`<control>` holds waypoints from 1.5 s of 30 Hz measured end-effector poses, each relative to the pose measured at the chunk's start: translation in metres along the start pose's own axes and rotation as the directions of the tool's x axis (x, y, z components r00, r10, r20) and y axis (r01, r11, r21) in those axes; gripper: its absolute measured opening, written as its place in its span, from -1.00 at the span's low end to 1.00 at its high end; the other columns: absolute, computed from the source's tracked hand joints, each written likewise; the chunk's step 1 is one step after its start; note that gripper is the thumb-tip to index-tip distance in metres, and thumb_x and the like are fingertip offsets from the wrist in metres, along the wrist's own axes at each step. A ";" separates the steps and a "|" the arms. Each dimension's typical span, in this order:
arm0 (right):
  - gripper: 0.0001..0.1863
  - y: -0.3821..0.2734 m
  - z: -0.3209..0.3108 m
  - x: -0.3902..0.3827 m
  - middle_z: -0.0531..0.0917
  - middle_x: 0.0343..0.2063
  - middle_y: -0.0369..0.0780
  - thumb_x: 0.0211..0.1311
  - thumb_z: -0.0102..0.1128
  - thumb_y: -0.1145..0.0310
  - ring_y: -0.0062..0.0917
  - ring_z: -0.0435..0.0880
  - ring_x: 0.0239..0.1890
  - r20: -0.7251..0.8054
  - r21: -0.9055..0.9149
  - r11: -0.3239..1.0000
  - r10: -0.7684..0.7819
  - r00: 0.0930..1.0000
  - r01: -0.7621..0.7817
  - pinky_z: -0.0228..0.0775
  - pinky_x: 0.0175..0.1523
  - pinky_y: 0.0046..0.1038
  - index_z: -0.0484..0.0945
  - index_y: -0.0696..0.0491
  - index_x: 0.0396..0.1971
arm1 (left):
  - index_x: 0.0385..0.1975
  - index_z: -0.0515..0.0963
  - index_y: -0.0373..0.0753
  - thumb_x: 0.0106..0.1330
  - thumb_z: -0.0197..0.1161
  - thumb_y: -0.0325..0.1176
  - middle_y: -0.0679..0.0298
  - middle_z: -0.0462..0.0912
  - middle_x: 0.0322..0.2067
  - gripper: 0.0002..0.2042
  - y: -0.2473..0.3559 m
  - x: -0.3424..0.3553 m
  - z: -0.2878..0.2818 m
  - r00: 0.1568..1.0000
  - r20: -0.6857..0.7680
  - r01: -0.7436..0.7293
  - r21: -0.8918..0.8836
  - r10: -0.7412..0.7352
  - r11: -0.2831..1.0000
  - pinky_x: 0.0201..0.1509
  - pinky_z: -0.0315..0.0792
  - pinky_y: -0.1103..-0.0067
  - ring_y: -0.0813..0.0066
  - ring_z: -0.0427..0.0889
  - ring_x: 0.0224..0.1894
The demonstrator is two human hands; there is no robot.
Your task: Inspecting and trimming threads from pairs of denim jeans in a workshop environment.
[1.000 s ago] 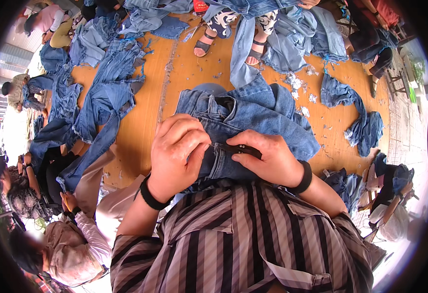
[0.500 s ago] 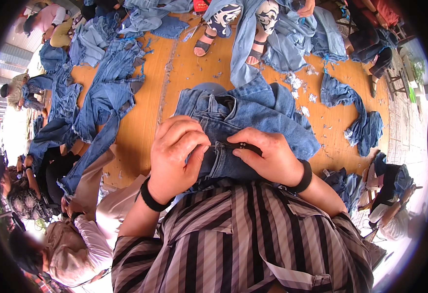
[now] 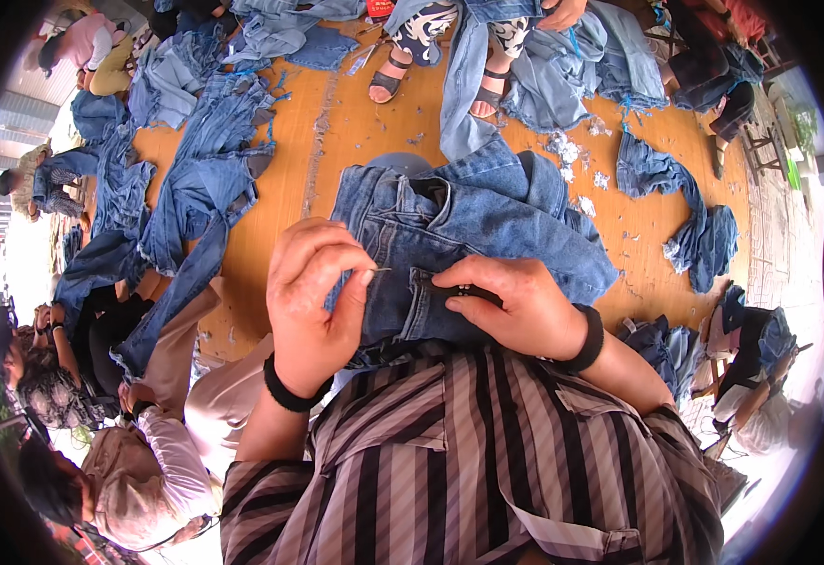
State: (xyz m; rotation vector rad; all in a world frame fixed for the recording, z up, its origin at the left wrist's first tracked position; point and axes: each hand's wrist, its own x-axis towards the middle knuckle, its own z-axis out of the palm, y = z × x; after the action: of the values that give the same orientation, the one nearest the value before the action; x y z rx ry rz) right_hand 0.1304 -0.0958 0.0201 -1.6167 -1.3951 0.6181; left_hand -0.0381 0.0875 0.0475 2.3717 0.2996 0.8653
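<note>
A pair of blue jeans lies bunched across my lap, its waistband and pocket area towards me. Above the denim, at the left, my left hand pinches a short thin strand that looks like thread between thumb and forefinger. Resting on the cloth, my right hand grips a small black tool with shiny dots; its tip is hard to make out. A denim flap or loop lies just left of the right fingertips. Both wrists wear black bands.
Beyond the jeans stretches an orange-brown board scattered with lint. Denim heaps cover its left side, and another denim piece lies right. Sandalled feet of a person opposite rest on the far part. Other people sit around.
My left hand has drawn left, away from the right hand, with the thin strand now showing in its pinch. My right hand stays nearly in place with the black tool.
</note>
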 end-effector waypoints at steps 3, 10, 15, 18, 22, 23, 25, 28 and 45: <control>-0.67 -0.005 -0.010 -0.011 0.74 -0.18 -0.20 0.16 0.43 0.52 -0.45 0.77 -0.28 -0.034 0.022 0.988 0.154 0.988 -0.153 0.58 -0.17 -0.48 0.65 0.06 -0.05 | -0.33 0.59 -0.26 0.23 0.29 -0.57 0.15 0.61 -0.26 -0.93 -0.015 -0.007 -0.020 0.975 -0.171 0.171 0.185 -0.139 0.968 0.07 0.43 0.33 0.11 0.58 -0.09; -0.65 0.014 -0.045 -0.040 0.68 -0.35 -0.24 0.16 0.43 0.49 -0.54 0.66 -0.48 -0.267 -0.085 0.962 0.228 0.937 -0.258 0.49 -0.31 -0.50 0.59 0.04 -0.04 | -0.13 0.68 -0.33 0.58 0.02 -0.02 -0.06 0.72 -0.21 -0.54 -0.077 -0.049 -0.049 0.810 0.130 0.539 0.219 -0.571 0.814 -0.07 0.54 0.30 -0.08 0.70 -0.14; -0.63 0.018 -0.065 -0.052 0.58 -0.61 -0.25 0.15 0.42 0.51 -0.63 0.54 -0.56 -0.290 -0.022 0.913 0.385 0.876 -0.408 0.37 -0.39 -0.53 0.59 0.01 -0.03 | -0.09 0.69 -0.27 0.33 0.26 -0.50 0.07 0.72 -0.10 -0.81 -0.052 -0.015 -0.016 0.863 0.048 0.504 -0.008 -0.503 0.864 -0.02 0.56 0.41 0.03 0.70 -0.09; -0.64 0.015 -0.057 -0.052 0.65 -0.47 -0.24 0.15 0.44 0.49 -0.54 0.66 -0.49 -0.290 -0.030 0.919 0.369 0.883 -0.394 0.47 -0.31 -0.49 0.60 0.01 -0.04 | -0.11 0.70 -0.21 0.20 0.30 -0.58 0.12 0.70 -0.07 -0.73 -0.050 0.014 -0.012 0.979 -0.009 0.204 0.168 -0.205 0.964 0.02 0.55 0.39 0.07 0.69 -0.06; -0.65 0.016 -0.048 -0.047 0.69 -0.28 -0.23 0.15 0.46 0.45 -0.47 0.71 -0.43 -0.260 -0.083 0.956 0.253 0.932 -0.283 0.54 -0.25 -0.47 0.60 0.02 -0.05 | -0.18 0.72 -0.18 0.13 0.36 -0.54 0.20 0.71 -0.11 -0.76 -0.015 0.059 0.009 0.980 0.190 -0.076 0.104 0.056 0.992 0.14 0.49 0.33 0.18 0.65 0.03; -0.65 0.017 -0.046 -0.046 0.69 -0.28 -0.23 0.16 0.46 0.45 -0.47 0.71 -0.43 -0.258 -0.083 0.963 0.228 0.939 -0.256 0.54 -0.26 -0.47 0.60 0.02 -0.05 | -0.23 0.73 -0.18 0.12 0.40 -0.52 0.23 0.71 -0.13 -0.79 -0.011 0.064 0.014 0.942 0.295 -0.194 0.084 0.162 0.977 0.18 0.46 0.32 0.22 0.64 0.07; -0.66 0.016 -0.045 -0.045 0.70 -0.28 -0.23 0.16 0.45 0.45 -0.47 0.71 -0.43 -0.266 -0.083 0.968 0.207 0.941 -0.237 0.54 -0.27 -0.47 0.60 0.03 -0.05 | -0.29 0.71 -0.17 0.12 0.42 -0.47 0.28 0.71 -0.16 -0.84 -0.014 0.068 0.025 0.905 0.368 -0.265 0.098 0.212 0.959 0.18 0.44 0.32 0.24 0.63 0.08; -0.64 0.013 -0.047 -0.041 0.71 -0.25 -0.23 0.15 0.46 0.46 -0.45 0.73 -0.42 -0.241 -0.091 0.968 0.205 0.948 -0.233 0.55 -0.29 -0.46 0.59 0.04 -0.05 | -0.43 0.65 -0.17 0.10 0.44 -0.42 0.35 0.70 -0.24 -0.91 -0.021 0.068 0.033 0.856 0.431 -0.363 0.113 0.284 0.925 0.13 0.43 0.36 0.28 0.64 0.04; -0.66 -0.016 -0.047 0.035 0.74 -0.33 -0.19 0.17 0.42 0.41 -0.30 0.76 -0.38 -0.151 -0.193 0.980 -0.067 0.986 0.037 0.59 -0.32 -0.33 0.55 0.00 -0.05 | -0.25 0.48 -0.30 0.32 0.25 -0.55 0.04 0.60 -0.23 -0.90 -0.015 0.055 -0.001 0.997 0.062 0.045 -0.069 -0.041 0.997 -0.03 0.48 0.32 0.05 0.60 -0.15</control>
State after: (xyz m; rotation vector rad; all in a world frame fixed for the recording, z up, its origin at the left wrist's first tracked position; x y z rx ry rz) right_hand 0.1698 -0.0770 0.0624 -1.7322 -1.4083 0.3264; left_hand 0.0028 0.1220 0.0675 2.3131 0.2900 0.7705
